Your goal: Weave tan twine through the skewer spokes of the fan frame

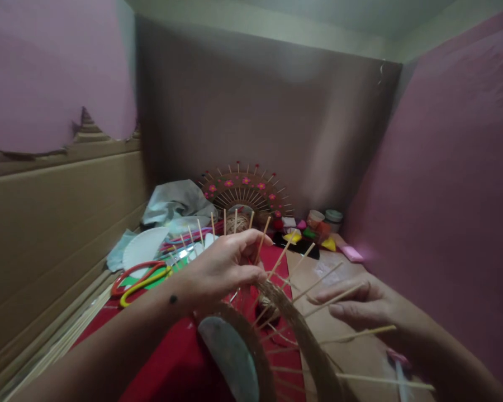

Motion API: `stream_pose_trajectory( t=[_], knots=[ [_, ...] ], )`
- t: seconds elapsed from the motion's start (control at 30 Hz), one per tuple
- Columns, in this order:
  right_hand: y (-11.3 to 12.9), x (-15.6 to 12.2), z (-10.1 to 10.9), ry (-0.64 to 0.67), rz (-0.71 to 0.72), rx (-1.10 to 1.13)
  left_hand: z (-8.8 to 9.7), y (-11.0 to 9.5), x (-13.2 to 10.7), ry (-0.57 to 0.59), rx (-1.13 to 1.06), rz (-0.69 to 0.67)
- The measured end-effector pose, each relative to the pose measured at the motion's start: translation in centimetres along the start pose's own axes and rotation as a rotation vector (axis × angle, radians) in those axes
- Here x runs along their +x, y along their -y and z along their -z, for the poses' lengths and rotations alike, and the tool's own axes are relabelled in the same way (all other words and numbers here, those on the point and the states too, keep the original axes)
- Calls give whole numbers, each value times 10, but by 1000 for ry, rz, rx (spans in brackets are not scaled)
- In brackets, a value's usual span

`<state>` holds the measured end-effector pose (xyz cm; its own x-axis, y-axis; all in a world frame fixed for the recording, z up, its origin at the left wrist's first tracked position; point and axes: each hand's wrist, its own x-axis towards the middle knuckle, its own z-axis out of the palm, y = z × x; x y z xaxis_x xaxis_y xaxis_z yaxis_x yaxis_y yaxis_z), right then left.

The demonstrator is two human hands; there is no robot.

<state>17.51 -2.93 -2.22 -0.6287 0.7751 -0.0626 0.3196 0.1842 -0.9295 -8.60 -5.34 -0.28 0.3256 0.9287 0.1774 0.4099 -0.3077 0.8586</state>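
A half-round fan-shaped piece of thin wooden sticks, with a band of brown twine [295, 318] woven through them, stands low in front of me. Its hub carries a pale half disc [230, 357]. My left hand [222, 262] is closed in a pinch at the end of the woven band, around one of the upright sticks. My right hand [364, 301] is beside the sticks on the right, fingers stretched out and thumb apart, close to one stick [335, 298]. A loose twine strand runs near the band, and a twine ball [268, 308] shows behind the sticks.
Orange and yellow scissors [145, 279] lie left, by a white paper plate [145, 251]. A finished flower-painted fan [245, 184] leans at the back wall. Small tubs [333, 218] and a pink block [352, 254] sit back right. Red cloth [159, 357] covers part of the cardboard surface.
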Motion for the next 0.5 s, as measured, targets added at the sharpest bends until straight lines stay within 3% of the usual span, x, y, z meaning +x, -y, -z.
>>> stream_pose_trajectory(
  t=[0.13,0.33,0.5],
  knots=[
    [-1,-11,-24,71,10,196,4,-5,-6,-31,41,-31],
    [-4,-21,-38,83,47,226,-7,-18,-22,-394,382,-222],
    [-7,-25,-39,73,33,188,-24,-23,-26,-204,322,-255]
  ],
)
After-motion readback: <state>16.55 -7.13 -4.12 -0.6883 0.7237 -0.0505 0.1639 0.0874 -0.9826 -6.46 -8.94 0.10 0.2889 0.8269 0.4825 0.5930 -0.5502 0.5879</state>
